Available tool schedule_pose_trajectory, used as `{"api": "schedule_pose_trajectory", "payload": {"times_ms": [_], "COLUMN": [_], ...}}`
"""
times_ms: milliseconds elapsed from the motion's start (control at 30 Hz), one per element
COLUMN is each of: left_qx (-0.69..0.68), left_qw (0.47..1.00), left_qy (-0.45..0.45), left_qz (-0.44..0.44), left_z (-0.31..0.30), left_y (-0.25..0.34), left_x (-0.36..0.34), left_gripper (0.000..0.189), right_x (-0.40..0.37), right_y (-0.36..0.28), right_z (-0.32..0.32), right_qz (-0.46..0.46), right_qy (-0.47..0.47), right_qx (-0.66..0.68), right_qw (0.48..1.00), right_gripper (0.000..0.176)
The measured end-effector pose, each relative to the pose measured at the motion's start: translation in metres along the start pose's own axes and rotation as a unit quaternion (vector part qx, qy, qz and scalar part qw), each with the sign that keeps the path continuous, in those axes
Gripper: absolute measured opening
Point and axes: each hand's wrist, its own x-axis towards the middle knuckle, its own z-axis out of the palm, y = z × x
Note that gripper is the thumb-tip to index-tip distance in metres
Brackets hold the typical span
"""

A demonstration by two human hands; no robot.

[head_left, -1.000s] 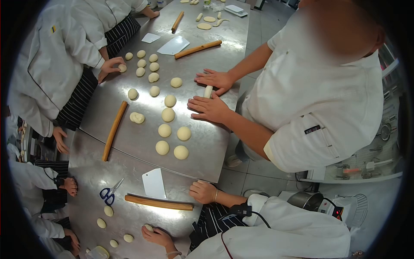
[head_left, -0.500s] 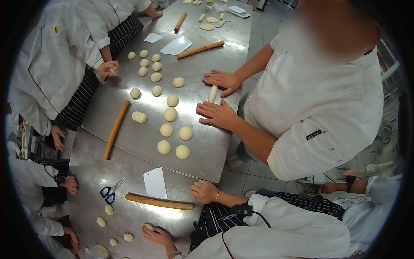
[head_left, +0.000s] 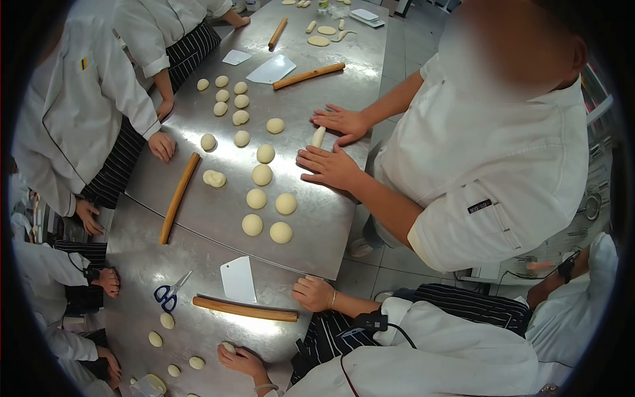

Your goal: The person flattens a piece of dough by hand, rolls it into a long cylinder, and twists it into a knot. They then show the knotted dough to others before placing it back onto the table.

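Note:
My left hand (head_left: pixel 240 360) is cupped around a small dough ball (head_left: pixel 228 347) at the near part of the steel table. My right hand (head_left: pixel 313 294) rests at the table edge with its fingers curled in, nothing visible in them. Close to it lies a wooden rolling pin (head_left: pixel 245 309). Behind the pin is a white dough scraper (head_left: pixel 238 279). Blue-handled scissors (head_left: pixel 170 293) lie further left. Several small dough balls (head_left: pixel 196 363) sit left of my left hand. Across the table, a person's hands (head_left: pixel 334 165) press on a short dough roll (head_left: pixel 319 137).
Rows of dough balls (head_left: pixel 262 175) stand mid-table, with another rolling pin (head_left: pixel 178 198) to their left. Further back are a rolling pin (head_left: pixel 308 77), scrapers (head_left: pixel 271 69) and flattened dough (head_left: pixel 318 41). Co-workers stand along the left side; a plastic tub (head_left: pixel 151 385) is at the bottom.
The person across has slid the dough roll slightly left, and it now lies more slanted. A co-worker at the left has lowered a hand onto the table edge. My hands look unchanged.

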Motion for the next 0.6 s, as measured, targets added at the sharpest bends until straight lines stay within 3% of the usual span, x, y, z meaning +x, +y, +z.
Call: {"api": "schedule_pose_trajectory", "payload": {"times_ms": [600], "left_qx": [0.002], "left_qw": [1.0], "left_qy": [-0.003], "left_qz": [-0.007], "left_z": [-0.0025], "left_y": [0.0036], "left_x": [-0.0005], "left_gripper": [0.044], "right_x": [-0.0021], "right_y": [0.0011], "right_z": [-0.0002], "right_qz": [-0.001], "right_qy": [-0.02], "right_qx": [0.001], "right_qw": [1.0], "right_gripper": [0.017]}}
